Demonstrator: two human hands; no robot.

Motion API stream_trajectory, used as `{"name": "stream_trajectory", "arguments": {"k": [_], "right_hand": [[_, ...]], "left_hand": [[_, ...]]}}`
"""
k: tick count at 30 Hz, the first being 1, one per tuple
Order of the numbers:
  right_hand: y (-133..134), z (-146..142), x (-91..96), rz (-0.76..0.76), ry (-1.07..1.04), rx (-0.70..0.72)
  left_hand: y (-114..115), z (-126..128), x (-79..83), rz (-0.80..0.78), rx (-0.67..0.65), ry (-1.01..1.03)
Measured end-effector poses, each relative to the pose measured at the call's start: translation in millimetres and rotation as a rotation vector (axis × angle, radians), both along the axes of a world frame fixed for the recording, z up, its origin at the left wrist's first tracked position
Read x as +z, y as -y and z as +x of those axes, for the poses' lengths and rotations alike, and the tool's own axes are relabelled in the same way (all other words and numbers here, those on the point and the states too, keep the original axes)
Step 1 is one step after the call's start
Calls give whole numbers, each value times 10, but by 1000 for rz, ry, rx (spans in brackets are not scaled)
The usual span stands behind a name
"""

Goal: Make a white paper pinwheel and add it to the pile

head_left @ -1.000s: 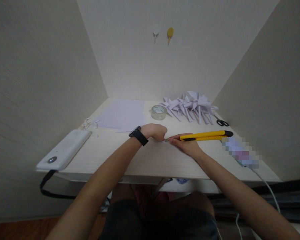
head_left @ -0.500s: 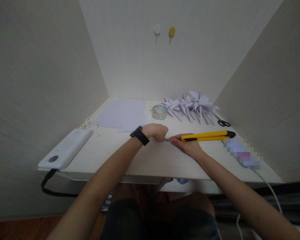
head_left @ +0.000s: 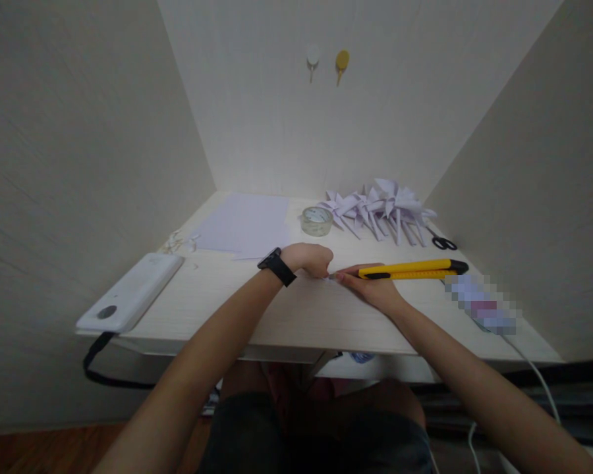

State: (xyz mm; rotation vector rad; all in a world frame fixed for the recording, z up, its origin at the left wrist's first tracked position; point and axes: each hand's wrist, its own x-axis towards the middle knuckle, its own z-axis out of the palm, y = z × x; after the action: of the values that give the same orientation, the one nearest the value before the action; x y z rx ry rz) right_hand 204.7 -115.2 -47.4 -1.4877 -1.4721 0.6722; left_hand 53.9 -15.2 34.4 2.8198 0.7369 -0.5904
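My right hand [head_left: 369,284] is wrapped round a yellow box cutter [head_left: 410,269] with black parts. The cutter's body points right, and its blade end lies toward my left hand, low over the table. Curled beside that tip is my left hand [head_left: 313,259], a black watch [head_left: 277,266] on its wrist. A tiny whitish bit shows between the hands, but what the left fingers pinch is hidden. Beyond them stands a roll of clear tape [head_left: 317,222]. White paper sheets [head_left: 247,224] lie behind the left wrist.
Several white paper pinwheels [head_left: 378,207] are piled at the back right of the white table [head_left: 286,322]. Black-handled scissors [head_left: 443,243] and a blurred-out device [head_left: 481,303] with a cable lie right. A white power bank [head_left: 131,293] with a black strap rests at the left edge.
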Motion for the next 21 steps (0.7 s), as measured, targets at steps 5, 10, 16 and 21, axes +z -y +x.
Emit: {"name": "stream_trajectory", "arguments": {"k": [5,10,16,21], "right_hand": [[0,-8,5,5,10,-21],[-2,3,10,-3,22,-3],[6,11,7,-4,33,6],[13,11,22,-2,45,9]], "left_hand": [[-3,28,-19,22,-35,-40],[-75,69,-77,-43,-45,-72],[-159,32,-117,-174,-36,-30],[-208,17,-132,-218,-40,-9]]}}
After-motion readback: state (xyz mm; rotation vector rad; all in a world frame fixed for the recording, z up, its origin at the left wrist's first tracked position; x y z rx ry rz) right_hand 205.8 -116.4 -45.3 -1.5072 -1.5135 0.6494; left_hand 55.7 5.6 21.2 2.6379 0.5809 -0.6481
